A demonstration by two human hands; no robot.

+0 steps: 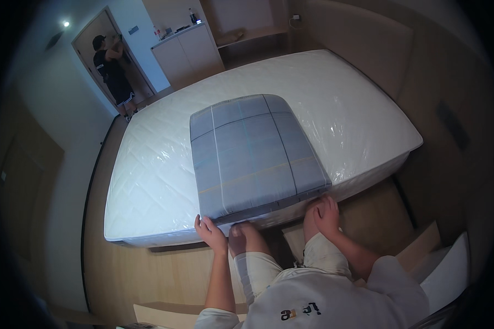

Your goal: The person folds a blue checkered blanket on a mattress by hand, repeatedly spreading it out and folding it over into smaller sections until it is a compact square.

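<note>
A grey checked fabric piece [251,152], padded-looking like a cushion or folded bedding, lies across the middle of the mattress. Its near edge reaches the mattress's front side. At its near left corner is my left hand [213,235], fingers apart and fingertips at the edge. My right hand [326,216] is just below the near right corner, above my thigh, fingers spread and partly curled. Nothing shows clearly between the fingers of either hand. The white quilted mattress [148,181] is wrapped in shiny clear plastic.
A person [111,74] in dark clothes stands at a wooden door [133,68], hands raised to it. Bottles and small items sit on a cabinet [189,49]. A padded headboard [362,49] borders the bed. Cardboard pieces [168,314] lie behind me on the wooden floor [164,271].
</note>
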